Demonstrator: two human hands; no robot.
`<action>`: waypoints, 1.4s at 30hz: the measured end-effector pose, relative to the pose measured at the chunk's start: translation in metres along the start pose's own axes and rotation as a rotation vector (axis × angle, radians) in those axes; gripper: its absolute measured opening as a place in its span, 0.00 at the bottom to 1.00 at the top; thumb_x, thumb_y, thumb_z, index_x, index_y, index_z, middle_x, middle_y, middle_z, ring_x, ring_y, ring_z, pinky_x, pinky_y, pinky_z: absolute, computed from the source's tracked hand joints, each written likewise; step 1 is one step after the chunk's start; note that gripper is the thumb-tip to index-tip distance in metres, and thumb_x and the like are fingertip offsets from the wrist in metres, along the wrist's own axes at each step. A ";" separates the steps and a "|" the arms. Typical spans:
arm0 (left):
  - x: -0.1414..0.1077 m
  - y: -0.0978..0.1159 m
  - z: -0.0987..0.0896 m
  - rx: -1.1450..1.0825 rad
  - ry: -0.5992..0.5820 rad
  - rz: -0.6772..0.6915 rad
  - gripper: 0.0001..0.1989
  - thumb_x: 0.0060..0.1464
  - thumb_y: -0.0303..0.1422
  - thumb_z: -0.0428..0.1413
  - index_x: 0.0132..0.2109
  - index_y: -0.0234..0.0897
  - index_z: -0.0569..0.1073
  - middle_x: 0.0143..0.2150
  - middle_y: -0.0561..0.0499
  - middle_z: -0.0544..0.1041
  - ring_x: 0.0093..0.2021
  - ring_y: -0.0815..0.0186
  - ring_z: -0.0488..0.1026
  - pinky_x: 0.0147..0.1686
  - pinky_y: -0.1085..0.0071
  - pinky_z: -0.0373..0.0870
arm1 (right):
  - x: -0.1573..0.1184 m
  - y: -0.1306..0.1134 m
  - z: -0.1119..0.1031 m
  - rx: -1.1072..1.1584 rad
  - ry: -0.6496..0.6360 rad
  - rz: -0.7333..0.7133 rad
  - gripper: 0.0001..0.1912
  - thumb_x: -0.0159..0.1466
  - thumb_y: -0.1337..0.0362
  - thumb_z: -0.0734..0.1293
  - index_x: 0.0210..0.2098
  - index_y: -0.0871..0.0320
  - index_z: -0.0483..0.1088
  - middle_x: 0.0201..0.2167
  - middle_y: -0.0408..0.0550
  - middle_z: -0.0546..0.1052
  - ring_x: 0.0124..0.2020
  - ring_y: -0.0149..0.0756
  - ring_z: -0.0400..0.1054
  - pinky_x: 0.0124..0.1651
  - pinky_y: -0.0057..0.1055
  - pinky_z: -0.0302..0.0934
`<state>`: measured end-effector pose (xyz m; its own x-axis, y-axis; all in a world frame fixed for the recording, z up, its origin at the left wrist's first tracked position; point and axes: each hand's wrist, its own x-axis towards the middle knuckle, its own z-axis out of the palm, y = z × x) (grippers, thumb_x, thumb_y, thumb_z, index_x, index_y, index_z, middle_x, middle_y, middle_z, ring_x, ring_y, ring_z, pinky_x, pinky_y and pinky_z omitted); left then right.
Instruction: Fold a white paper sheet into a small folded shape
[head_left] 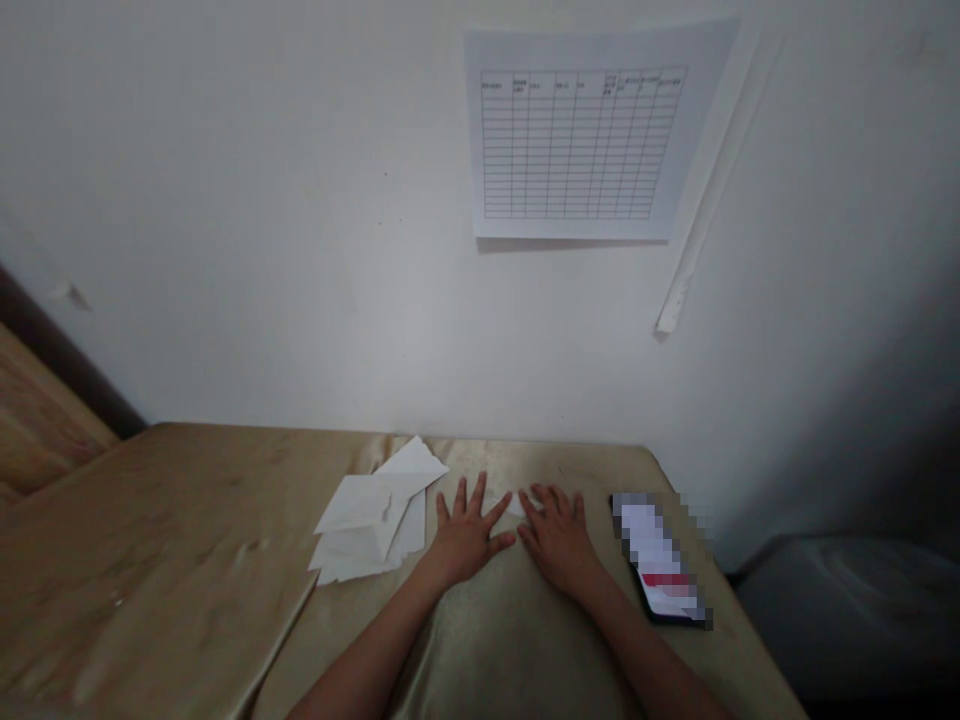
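My left hand [466, 535] lies palm down on the gold-brown cloth surface [480, 650], its fingers spread. To its right, my right hand [556, 535] is also palm down, with fingers apart. A small piece of white paper [515, 506] shows between the two hands; part of it is hidden by the fingers. Several white paper sheets [360, 510] lie in a loose, overlapping pile just left of my left hand. Neither hand visibly grips anything.
A phone [660, 570], partly pixelated, lies right of my right hand. Behind the surface is a white wall with a printed table sheet [577, 140] and a white strip [675, 300]. Brown wood [45, 420] stands far left; a dark rounded object [847, 600] is at the right.
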<state>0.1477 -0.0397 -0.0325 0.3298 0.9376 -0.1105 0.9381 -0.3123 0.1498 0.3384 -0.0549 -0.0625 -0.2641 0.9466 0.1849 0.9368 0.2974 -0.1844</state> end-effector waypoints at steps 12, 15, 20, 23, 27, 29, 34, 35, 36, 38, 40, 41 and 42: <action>0.004 -0.004 0.009 -0.092 0.110 0.019 0.22 0.64 0.48 0.51 0.63 0.56 0.67 0.75 0.43 0.49 0.74 0.40 0.43 0.62 0.27 0.40 | -0.004 0.016 -0.006 0.043 -0.002 0.116 0.28 0.70 0.52 0.57 0.68 0.50 0.58 0.70 0.55 0.58 0.69 0.58 0.48 0.66 0.70 0.34; 0.007 -0.002 0.009 -0.131 0.152 0.041 0.19 0.62 0.45 0.55 0.59 0.52 0.71 0.73 0.43 0.56 0.72 0.44 0.49 0.63 0.29 0.42 | -0.003 0.018 -0.007 0.063 0.053 0.100 0.26 0.69 0.51 0.60 0.64 0.49 0.63 0.67 0.57 0.62 0.67 0.57 0.52 0.66 0.67 0.38; 0.014 -0.001 0.012 -0.211 0.239 0.082 0.17 0.57 0.42 0.62 0.53 0.51 0.74 0.68 0.46 0.64 0.69 0.48 0.57 0.64 0.32 0.46 | 0.002 0.020 -0.012 0.128 0.130 0.066 0.21 0.65 0.55 0.67 0.56 0.50 0.72 0.58 0.57 0.70 0.62 0.52 0.59 0.67 0.58 0.42; 0.015 0.000 0.013 -0.248 0.281 0.098 0.17 0.56 0.39 0.63 0.53 0.52 0.75 0.65 0.48 0.67 0.66 0.51 0.60 0.64 0.35 0.46 | 0.004 0.019 -0.016 0.194 0.150 -0.012 0.16 0.64 0.61 0.68 0.52 0.47 0.75 0.53 0.51 0.74 0.58 0.46 0.63 0.69 0.55 0.39; 0.015 0.003 0.012 -0.270 0.282 0.118 0.12 0.57 0.39 0.62 0.49 0.50 0.77 0.64 0.48 0.68 0.66 0.52 0.60 0.65 0.35 0.44 | 0.003 0.018 -0.018 0.255 0.117 -0.051 0.11 0.66 0.63 0.68 0.45 0.45 0.78 0.47 0.46 0.77 0.55 0.42 0.66 0.69 0.55 0.36; 0.014 0.004 0.011 -0.275 0.277 0.117 0.10 0.57 0.40 0.62 0.47 0.49 0.78 0.64 0.48 0.69 0.66 0.52 0.60 0.65 0.35 0.43 | 0.003 0.019 -0.018 0.267 0.090 -0.058 0.11 0.66 0.63 0.67 0.45 0.44 0.78 0.47 0.46 0.77 0.55 0.42 0.66 0.69 0.55 0.36; 0.014 0.005 0.009 -0.289 0.264 0.122 0.11 0.57 0.40 0.62 0.48 0.49 0.79 0.63 0.48 0.69 0.66 0.52 0.60 0.66 0.36 0.41 | 0.005 0.024 -0.015 0.259 0.073 -0.058 0.12 0.65 0.65 0.67 0.44 0.42 0.78 0.47 0.45 0.77 0.54 0.41 0.66 0.68 0.55 0.37; 0.014 0.005 0.009 -0.291 0.269 0.128 0.12 0.57 0.40 0.62 0.48 0.50 0.78 0.64 0.48 0.69 0.66 0.52 0.60 0.66 0.37 0.41 | 0.006 0.024 -0.015 0.262 0.073 -0.058 0.12 0.65 0.65 0.68 0.43 0.42 0.79 0.47 0.45 0.78 0.54 0.41 0.66 0.68 0.54 0.37; 0.014 0.005 0.009 -0.292 0.275 0.137 0.12 0.57 0.39 0.62 0.49 0.50 0.78 0.64 0.49 0.69 0.65 0.53 0.61 0.66 0.37 0.41 | 0.007 0.025 -0.014 0.266 0.075 -0.057 0.11 0.65 0.65 0.68 0.42 0.42 0.79 0.46 0.44 0.78 0.54 0.41 0.67 0.68 0.54 0.37; 0.015 0.005 0.011 -0.291 0.284 0.152 0.11 0.58 0.38 0.62 0.48 0.52 0.79 0.64 0.50 0.69 0.65 0.54 0.61 0.66 0.38 0.40 | 0.008 0.026 -0.014 0.269 0.081 -0.058 0.09 0.65 0.65 0.68 0.40 0.44 0.80 0.44 0.44 0.79 0.53 0.41 0.67 0.68 0.54 0.36; 0.016 0.005 0.012 -0.285 0.284 0.164 0.09 0.59 0.38 0.61 0.47 0.52 0.79 0.63 0.52 0.70 0.65 0.54 0.61 0.67 0.38 0.39 | 0.008 0.026 -0.014 0.274 0.086 -0.060 0.08 0.65 0.64 0.68 0.39 0.46 0.80 0.44 0.44 0.79 0.52 0.40 0.68 0.68 0.54 0.36; 0.016 0.005 0.013 -0.282 0.281 0.168 0.08 0.59 0.38 0.61 0.46 0.52 0.80 0.63 0.52 0.70 0.65 0.54 0.61 0.67 0.39 0.39 | 0.008 0.026 -0.014 0.279 0.088 -0.059 0.07 0.64 0.65 0.68 0.38 0.47 0.79 0.43 0.44 0.79 0.52 0.40 0.68 0.68 0.53 0.36; 0.017 0.005 0.013 -0.279 0.278 0.171 0.07 0.59 0.38 0.61 0.45 0.51 0.80 0.63 0.52 0.71 0.65 0.55 0.61 0.67 0.39 0.39 | 0.009 0.026 -0.014 0.288 0.088 -0.057 0.07 0.64 0.65 0.68 0.37 0.48 0.79 0.43 0.44 0.79 0.52 0.39 0.68 0.68 0.53 0.36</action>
<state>0.1596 -0.0275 -0.0464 0.4014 0.8932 0.2028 0.7952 -0.4497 0.4068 0.3638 -0.0408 -0.0517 -0.2813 0.9168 0.2835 0.8144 0.3844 -0.4348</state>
